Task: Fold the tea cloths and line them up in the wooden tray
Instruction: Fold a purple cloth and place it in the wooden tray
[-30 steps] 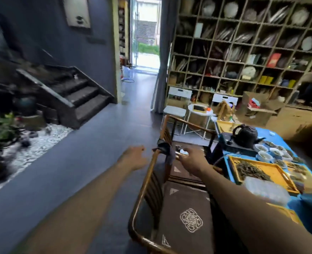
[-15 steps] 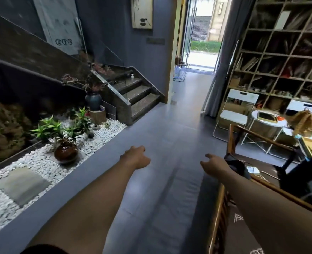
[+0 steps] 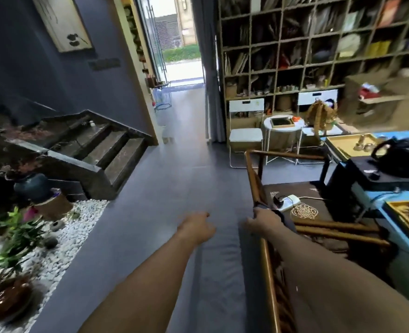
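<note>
A dark grey tea cloth (image 3: 280, 215) hangs over the top rail of a wooden chair (image 3: 253, 174). My right hand (image 3: 262, 223) is on that rail corner and its fingers curl over the cloth's edge. My left hand (image 3: 197, 228) is held out over the grey floor to the left of the chair, fingers curled into a fist with nothing in it. A yellow wooden tray (image 3: 337, 148) with small cups lies on the blue table (image 3: 376, 200) at the right. A second tray (image 3: 401, 218) sits at the table's near right edge.
A black kettle (image 3: 400, 157) stands on a dark stand on the table. A white power strip (image 3: 288, 202) lies on the chair's seat cushion. Stone steps (image 3: 116, 150) and a pebble bed with plants (image 3: 61, 239) fill the left. A white stool (image 3: 245, 135) and round side table (image 3: 282, 126) stand before the shelves.
The view swung left, then back to the right. My right hand went from just beside the chair rail onto the dark cloth. My left hand stayed extended and curled.
</note>
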